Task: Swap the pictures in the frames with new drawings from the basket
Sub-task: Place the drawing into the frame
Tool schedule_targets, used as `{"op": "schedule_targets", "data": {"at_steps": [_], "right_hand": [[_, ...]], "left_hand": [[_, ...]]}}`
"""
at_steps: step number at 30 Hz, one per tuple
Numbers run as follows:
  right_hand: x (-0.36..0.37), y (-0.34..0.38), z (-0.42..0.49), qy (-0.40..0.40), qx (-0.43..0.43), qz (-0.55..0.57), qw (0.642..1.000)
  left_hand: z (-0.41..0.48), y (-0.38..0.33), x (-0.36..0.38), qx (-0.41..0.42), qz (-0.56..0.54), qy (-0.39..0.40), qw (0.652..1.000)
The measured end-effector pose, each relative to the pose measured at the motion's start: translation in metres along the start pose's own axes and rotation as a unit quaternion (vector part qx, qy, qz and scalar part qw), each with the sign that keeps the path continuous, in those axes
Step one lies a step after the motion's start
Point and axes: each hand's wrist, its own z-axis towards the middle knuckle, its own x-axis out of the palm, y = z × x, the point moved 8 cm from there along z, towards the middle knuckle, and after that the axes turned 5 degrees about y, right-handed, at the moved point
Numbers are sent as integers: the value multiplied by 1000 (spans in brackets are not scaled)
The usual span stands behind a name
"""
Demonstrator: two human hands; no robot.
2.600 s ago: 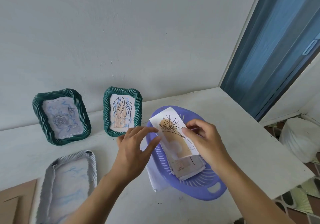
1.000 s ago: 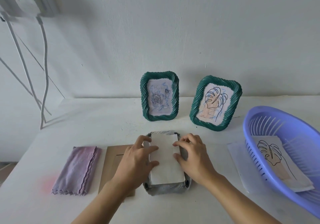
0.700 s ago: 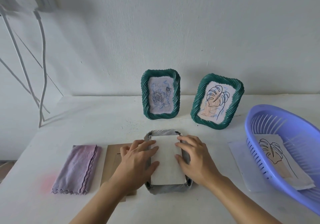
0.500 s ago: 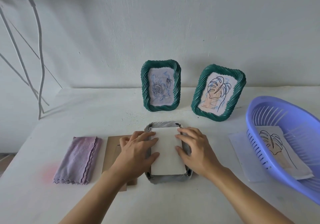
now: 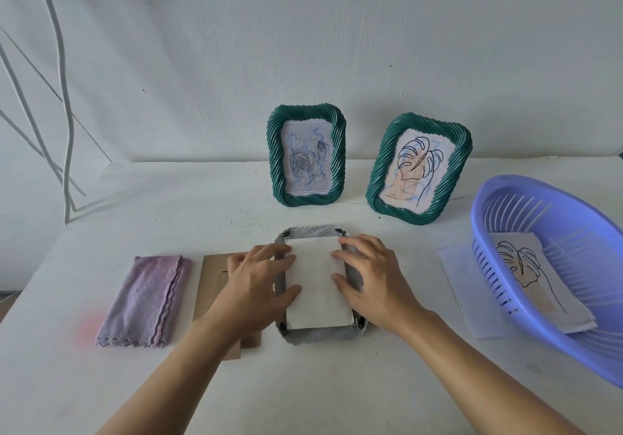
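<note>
A frame [image 5: 317, 337] lies face down on the white table, its grey back up. A drawing [image 5: 315, 286] lies in it, blank white side up. My left hand [image 5: 259, 283] presses the paper's left edge with flat fingers. My right hand [image 5: 371, 281] presses its right edge the same way. Two green woven frames stand by the wall: one [image 5: 306, 155] holds a rose picture, the other [image 5: 418, 168] a leaf drawing. The purple basket [image 5: 505, 198] at the right holds more drawings [image 5: 532, 276], a leaf sketch on top.
A brown cardboard backing [image 5: 212, 286] lies left of the open frame, partly under my left hand. A folded lilac cloth [image 5: 145, 299] lies further left. A white sheet [image 5: 462, 286] sticks out from under the basket. White cables [image 5: 64, 124] hang along the wall at the left.
I carried a drawing from the basket to the face-down frame and laid it in. Over the last second both hands have stayed on the paper, shifting only slightly.
</note>
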Motion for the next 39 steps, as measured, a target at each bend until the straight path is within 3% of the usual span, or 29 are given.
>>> {"op": "schedule_targets", "data": {"at_steps": [4, 10, 16, 24, 30, 35, 39], "right_hand": [[0, -2, 1, 4, 8, 14, 1000], [-10, -3, 5, -41, 21, 28, 999], [-13, -10, 15, -59, 64, 0, 996], [-24, 0, 4, -102, 48, 35, 993], [-19, 41, 12, -90, -31, 101, 990], [-1, 78, 27, -61, -73, 15, 995], [5, 71, 35, -59, -35, -37, 997]], "left_hand": [[3, 1, -4, -6, -13, -14, 1000], [12, 9, -22, -52, -29, -111, 992], [19, 16, -20, -102, -13, -106, 989], [-11, 46, -46, -139, -17, -142, 980], [-58, 74, -59, -206, -16, -126, 970], [-78, 62, -51, -212, -32, -99, 972], [-75, 47, -35, -228, 55, -26, 972]]}}
